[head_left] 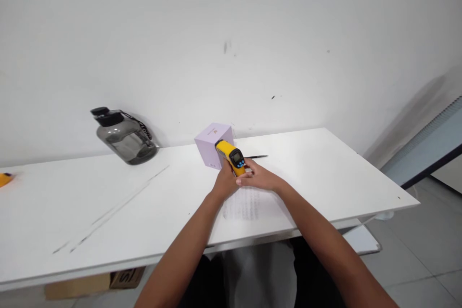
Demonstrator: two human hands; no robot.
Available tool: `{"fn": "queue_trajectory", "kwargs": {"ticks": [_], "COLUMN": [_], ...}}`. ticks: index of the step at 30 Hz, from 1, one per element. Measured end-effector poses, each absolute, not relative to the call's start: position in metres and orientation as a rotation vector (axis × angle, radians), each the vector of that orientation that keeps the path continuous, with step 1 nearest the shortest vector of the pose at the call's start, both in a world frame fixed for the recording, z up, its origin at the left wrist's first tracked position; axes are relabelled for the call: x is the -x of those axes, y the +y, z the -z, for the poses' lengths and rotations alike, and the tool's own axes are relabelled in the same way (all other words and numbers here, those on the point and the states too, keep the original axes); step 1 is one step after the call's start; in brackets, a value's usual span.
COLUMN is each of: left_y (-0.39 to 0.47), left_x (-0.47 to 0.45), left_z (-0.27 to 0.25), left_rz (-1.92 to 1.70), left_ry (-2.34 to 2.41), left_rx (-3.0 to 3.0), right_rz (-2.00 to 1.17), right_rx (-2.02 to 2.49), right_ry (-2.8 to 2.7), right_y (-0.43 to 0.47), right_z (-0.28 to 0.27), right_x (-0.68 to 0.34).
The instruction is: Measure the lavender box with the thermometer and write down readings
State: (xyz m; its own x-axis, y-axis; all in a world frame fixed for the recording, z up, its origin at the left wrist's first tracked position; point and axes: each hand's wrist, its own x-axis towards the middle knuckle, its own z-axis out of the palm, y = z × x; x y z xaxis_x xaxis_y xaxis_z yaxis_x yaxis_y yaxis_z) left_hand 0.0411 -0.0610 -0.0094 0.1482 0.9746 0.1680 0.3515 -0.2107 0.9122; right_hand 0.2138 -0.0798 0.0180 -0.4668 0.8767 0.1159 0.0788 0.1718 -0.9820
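Observation:
A yellow and black infrared thermometer [231, 154] is held up over the table, its small screen and blue buttons facing me. Around its handle from the left closes my left hand [225, 182]. My right hand [262, 176] has its fingers on the handle from the right side. Just beyond the thermometer stands a lilac box [211, 147], partly covered by it. Under my hands lies a sheet of paper [243, 204] with handwriting. A dark pen [258, 156] rests behind my right hand.
A grey water bottle [126, 139] with a black cap stands at the left by the wall. An orange object [5, 179] shows at the far left edge. The white table [342, 173] ends on the right. A cardboard box [81, 286] is below the table.

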Motion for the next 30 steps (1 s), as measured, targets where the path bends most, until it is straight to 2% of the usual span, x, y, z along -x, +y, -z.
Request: {"fn": "queue_trajectory", "kwargs": {"ticks": [5, 10, 13, 17, 23, 30], "left_y": [-0.067, -0.064, -0.057, -0.042, -0.018, -0.026], "left_x": [-0.043, -0.035, -0.025, -0.012, 0.0, -0.004], "left_z": [0.0, -0.002, -0.001, 0.004, 0.014, 0.012], "left_rz": [-0.871, -0.991, -1.28, -1.748, -1.449, -1.497], "left_ry": [1.324, 1.227, 1.444, 1.779, 1.79, 1.614], "left_rx": [-1.935, -2.257, -2.225, -1.887, -1.399, -1.413], "right_rz": [-1.017, -0.858, -0.901, -1.072, -1.134, -1.027], "right_rx": [1.082, 1.104, 1.086, 0.986, 1.048, 1.038], "right_ry": [-1.533, -1.376, -1.228, -1.034, -1.076, -1.263], "right_y": [-0.076, -0.074, -0.074, -0.069, -0.067, -0.076], "right_z": [0.0, 0.003, -0.001, -0.004, -0.002, 0.0], "right_x": [-0.19, -0.189, -0.193, -0.196, -0.196, -0.192]}}
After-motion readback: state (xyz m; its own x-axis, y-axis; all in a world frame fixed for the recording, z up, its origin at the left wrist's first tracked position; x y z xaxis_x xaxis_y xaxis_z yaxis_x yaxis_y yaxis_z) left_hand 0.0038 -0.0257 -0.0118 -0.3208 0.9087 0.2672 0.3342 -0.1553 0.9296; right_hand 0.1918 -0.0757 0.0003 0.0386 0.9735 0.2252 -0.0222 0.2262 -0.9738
